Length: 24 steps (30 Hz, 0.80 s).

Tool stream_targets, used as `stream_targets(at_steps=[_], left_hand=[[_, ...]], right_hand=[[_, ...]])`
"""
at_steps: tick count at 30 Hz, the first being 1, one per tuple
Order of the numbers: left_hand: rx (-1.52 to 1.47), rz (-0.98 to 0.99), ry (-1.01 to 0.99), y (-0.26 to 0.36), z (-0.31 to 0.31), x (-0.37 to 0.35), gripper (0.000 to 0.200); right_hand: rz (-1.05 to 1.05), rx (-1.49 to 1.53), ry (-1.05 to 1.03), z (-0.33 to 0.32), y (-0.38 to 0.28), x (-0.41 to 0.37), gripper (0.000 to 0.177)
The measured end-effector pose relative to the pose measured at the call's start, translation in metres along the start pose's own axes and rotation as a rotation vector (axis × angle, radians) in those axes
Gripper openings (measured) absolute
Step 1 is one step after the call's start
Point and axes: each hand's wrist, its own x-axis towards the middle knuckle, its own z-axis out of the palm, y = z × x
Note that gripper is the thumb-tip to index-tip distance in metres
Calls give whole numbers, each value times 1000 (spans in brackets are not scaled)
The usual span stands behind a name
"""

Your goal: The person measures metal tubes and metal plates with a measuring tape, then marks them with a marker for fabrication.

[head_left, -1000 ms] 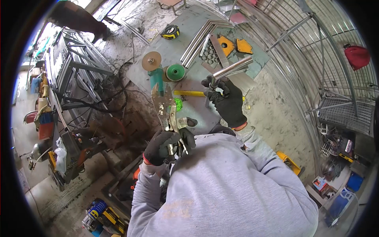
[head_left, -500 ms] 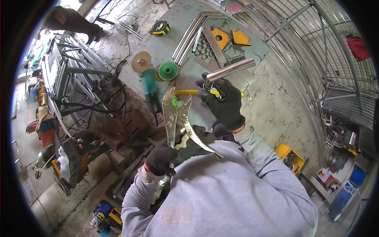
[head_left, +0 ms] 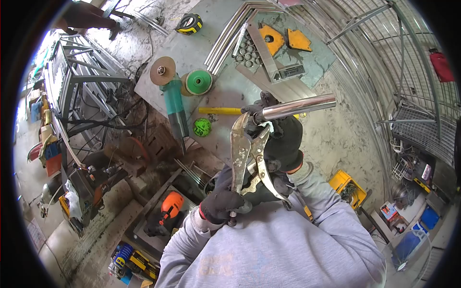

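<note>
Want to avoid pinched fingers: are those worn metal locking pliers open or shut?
Open: the worn metal locking pliers in the black-gloved left hand show a gap between their jaw tips, near one end of the shiny metal tube.

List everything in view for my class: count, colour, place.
table: 1, grey-green, centre
locking pliers: 1, silver, left hand
short tube: 1, silver, right hand
angle grinder: 1, teal, table left
disc: 1, green, beside grinder
tape measure: 1, black-yellow, table's far edge
angled blocks: 2, orange-yellow, table's far right
bent tubes: several, silver, table
rings: many, silver, beside bent tubes
crate: 1, yellow, floor right
bag: 1, red, far right
co-worker: 1, dark clothes, upper left
hands: 2, black-gloved, centre
</note>
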Motion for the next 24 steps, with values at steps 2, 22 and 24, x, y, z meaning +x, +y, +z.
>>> stream_targets(at_steps=[2, 22, 24], left_hand=[[110, 96, -93, -24, -15, 9, 88], [-682, 193, -398, 6, 35, 23, 90], [-684, 212, -424, -1, 32, 26, 89]], right_hand=[[-27, 3, 13, 0, 0, 0, 31], [-108, 141, -179, -23, -2, 25, 53], [-80, 256, -192, -20, 6, 19, 53]])
